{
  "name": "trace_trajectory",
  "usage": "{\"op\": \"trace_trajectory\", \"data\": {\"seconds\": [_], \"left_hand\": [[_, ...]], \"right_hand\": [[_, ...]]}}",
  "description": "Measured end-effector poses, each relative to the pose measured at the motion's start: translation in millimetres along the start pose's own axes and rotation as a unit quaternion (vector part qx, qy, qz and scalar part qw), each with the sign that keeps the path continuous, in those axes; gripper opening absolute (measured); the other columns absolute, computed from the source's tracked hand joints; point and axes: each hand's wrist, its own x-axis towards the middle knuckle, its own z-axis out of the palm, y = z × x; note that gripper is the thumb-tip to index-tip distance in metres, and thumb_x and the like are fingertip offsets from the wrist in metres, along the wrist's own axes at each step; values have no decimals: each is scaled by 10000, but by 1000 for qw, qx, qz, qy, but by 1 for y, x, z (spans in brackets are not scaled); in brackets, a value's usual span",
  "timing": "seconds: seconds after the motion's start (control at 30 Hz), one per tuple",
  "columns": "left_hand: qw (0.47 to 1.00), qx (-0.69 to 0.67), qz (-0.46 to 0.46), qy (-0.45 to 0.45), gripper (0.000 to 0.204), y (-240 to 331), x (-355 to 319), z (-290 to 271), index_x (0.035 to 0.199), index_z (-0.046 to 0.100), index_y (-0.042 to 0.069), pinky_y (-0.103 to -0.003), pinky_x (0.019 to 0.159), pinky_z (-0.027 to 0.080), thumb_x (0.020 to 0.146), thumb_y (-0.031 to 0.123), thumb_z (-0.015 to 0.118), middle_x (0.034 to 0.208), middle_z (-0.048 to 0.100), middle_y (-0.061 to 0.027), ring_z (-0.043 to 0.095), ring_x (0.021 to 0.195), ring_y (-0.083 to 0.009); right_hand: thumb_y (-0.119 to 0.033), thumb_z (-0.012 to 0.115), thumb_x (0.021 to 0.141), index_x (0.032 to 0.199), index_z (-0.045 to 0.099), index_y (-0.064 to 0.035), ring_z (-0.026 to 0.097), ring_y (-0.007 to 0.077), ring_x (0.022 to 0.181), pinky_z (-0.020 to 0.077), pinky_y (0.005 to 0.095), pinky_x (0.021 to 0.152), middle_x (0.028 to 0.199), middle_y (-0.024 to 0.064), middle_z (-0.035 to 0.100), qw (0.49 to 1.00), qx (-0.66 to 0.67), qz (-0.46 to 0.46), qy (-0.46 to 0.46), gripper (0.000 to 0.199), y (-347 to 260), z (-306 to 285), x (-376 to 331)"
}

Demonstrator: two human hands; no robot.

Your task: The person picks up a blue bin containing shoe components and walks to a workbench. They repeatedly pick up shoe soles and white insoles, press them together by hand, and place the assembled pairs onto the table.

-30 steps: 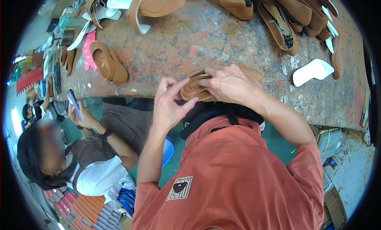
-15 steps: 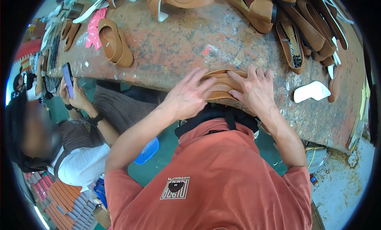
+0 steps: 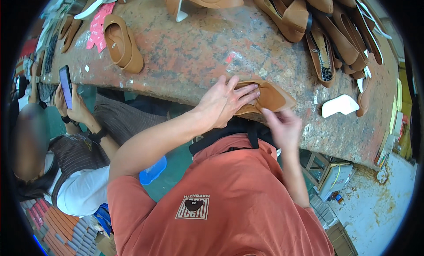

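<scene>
The tan shoe [image 3: 274, 97] is right in front of me, at the near edge of the tabletop [image 3: 185, 57]. Its long axis runs roughly left to right, close to parallel with that edge, its right end dipping a little towards me. I can't tell from here which end is the toe.

My left hand [image 3: 223, 101] covers the shoe's left end, so most of the shoe extends to its right. Those fingers are straight and lie near one another, reaching into the opening; my thumb is hidden, so I can't tell whether I'm pinching the wall.

My right hand [image 3: 286, 125] is just below the right half, on my body's side, with the shoe up and slightly left of it. Its fingers are curled and blurred; one tip is at or very near the lower rim, but I can't tell if it pinches anything.

Left is the nearer hand. A white shoe-shaped piece [image 3: 340, 105] lies well apart, towards the tabletop's right edge.
</scene>
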Motion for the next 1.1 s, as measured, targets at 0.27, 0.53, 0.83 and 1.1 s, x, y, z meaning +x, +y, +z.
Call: {"op": "trace_trajectory", "data": {"seconds": [0.27,0.53,0.83,1.1], "left_hand": [[964,-219,114,101,832,-33,-16,-2,1550,583,180,-647,1335,190,752,170,819,1739,374,-77,335,1605,-314],[977,93,187,-39,1090,-10,18,-19,1709,327,212,-552,1382,49,741,380,800,1779,321,-37,287,1644,-198],[978,30,202,-35,982,-15,11,-15,1626,470,102,-556,1380,82,708,265,779,1745,384,-74,332,1626,-214],[977,-86,191,38,919,-6,33,-7,1548,523,61,-522,1372,155,691,211,816,1666,474,-93,394,1584,-213]], "right_hand": [[-99,774,841,1253,740,-61,655,299,981,459,494,940,1034,90,660,899,-389,-179,-93,415,-16,33,17],[-313,1011,666,1706,273,-84,378,485,1550,359,543,1280,1635,231,473,946,-195,-228,-124,1296,29,-41,42],[-299,1025,632,1675,350,-89,449,460,1513,374,539,1277,1624,191,505,960,-179,-176,-122,1261,54,-34,51],[-302,1023,627,1649,407,-90,494,451,1478,364,544,1286,1588,191,545,961,-163,-198,-105,1212,50,-33,55]]}}
